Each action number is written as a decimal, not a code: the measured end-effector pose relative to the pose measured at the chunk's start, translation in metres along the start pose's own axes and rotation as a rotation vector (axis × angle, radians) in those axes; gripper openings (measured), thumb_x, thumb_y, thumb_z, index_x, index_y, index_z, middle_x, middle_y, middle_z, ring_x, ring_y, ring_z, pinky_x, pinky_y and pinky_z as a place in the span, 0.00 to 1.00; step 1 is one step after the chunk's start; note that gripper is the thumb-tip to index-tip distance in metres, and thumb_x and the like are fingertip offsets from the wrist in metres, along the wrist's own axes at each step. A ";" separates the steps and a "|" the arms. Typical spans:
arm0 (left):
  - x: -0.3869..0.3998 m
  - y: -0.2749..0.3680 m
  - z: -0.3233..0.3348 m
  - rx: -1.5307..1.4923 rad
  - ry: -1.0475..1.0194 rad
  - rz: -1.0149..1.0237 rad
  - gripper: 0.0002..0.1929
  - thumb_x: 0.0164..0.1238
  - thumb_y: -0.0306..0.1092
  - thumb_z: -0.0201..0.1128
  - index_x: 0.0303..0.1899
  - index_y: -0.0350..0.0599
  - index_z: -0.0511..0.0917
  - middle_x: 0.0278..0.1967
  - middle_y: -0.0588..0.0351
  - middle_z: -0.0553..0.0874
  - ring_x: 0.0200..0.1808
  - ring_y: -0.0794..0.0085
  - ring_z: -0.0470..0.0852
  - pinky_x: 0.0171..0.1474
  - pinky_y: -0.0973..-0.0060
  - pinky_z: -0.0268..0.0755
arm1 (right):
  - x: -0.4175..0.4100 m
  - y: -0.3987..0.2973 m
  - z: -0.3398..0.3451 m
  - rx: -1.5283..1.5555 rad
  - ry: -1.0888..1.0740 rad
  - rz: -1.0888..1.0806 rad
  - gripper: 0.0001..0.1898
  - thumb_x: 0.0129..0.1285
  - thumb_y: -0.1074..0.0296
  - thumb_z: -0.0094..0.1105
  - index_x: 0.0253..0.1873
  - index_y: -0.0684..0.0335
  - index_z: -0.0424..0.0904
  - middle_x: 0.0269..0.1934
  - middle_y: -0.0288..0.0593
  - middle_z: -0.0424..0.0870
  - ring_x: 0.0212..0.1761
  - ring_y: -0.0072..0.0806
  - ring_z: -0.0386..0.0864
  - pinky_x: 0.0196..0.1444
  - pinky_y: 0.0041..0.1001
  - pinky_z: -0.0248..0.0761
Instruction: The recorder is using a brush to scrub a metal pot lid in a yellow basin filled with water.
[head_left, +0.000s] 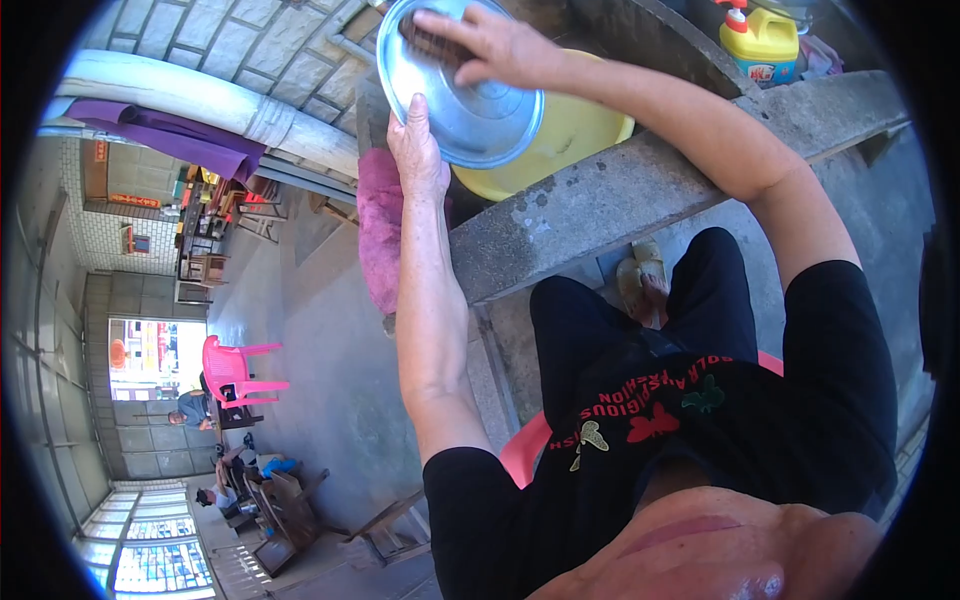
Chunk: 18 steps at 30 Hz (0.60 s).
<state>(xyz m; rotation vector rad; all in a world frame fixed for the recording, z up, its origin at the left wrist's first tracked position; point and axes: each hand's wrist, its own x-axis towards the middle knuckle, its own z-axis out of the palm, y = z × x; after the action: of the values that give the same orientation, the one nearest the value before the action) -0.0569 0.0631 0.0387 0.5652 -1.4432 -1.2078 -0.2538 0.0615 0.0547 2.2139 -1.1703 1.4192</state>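
Note:
My left hand (421, 150) grips the near rim of a round, shallow metal lid or pan (495, 127), its thumb on the inner face. Over the upper part of that metal piece, my right hand (495, 46) presses a brown scrubbing pad or brush (431, 41), its exact kind unclear. The metal piece is held tilted above a yellow plastic basin (577, 142), which sits within a concrete trough. A pink cloth (379, 225) hangs over the trough's corner, beside my left forearm.
The trough's concrete rim (570, 195) crosses before my knees. A yellow pump bottle (759, 45) stands at the upper right. A pink plastic chair (229, 371), wooden furniture (277, 510) and two people are farther off at the left.

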 end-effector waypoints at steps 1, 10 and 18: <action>-0.001 0.000 0.002 -0.007 -0.004 -0.006 0.26 0.73 0.39 0.58 0.66 0.38 0.63 0.59 0.48 0.75 0.60 0.63 0.75 0.63 0.64 0.67 | 0.005 0.017 -0.016 0.040 0.075 -0.065 0.49 0.52 0.57 0.69 0.76 0.53 0.49 0.56 0.66 0.69 0.57 0.59 0.72 0.60 0.43 0.67; 0.000 0.005 0.015 -0.090 0.027 0.108 0.26 0.74 0.40 0.56 0.66 0.36 0.62 0.62 0.46 0.73 0.61 0.59 0.73 0.64 0.59 0.66 | -0.018 0.082 -0.023 0.167 -0.111 0.558 0.48 0.49 0.61 0.71 0.74 0.58 0.51 0.48 0.63 0.77 0.44 0.50 0.81 0.48 0.38 0.75; 0.002 0.004 -0.020 -0.169 0.166 0.166 0.28 0.76 0.46 0.51 0.67 0.37 0.59 0.63 0.43 0.70 0.63 0.55 0.72 0.65 0.57 0.65 | -0.038 -0.058 0.023 0.231 -0.447 0.336 0.50 0.58 0.53 0.68 0.76 0.55 0.41 0.48 0.62 0.70 0.50 0.54 0.77 0.55 0.41 0.73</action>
<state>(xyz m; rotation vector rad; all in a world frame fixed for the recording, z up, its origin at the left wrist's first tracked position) -0.0380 0.0554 0.0400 0.4113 -1.2105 -1.1111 -0.2038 0.1032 0.0222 2.6908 -1.6621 1.2583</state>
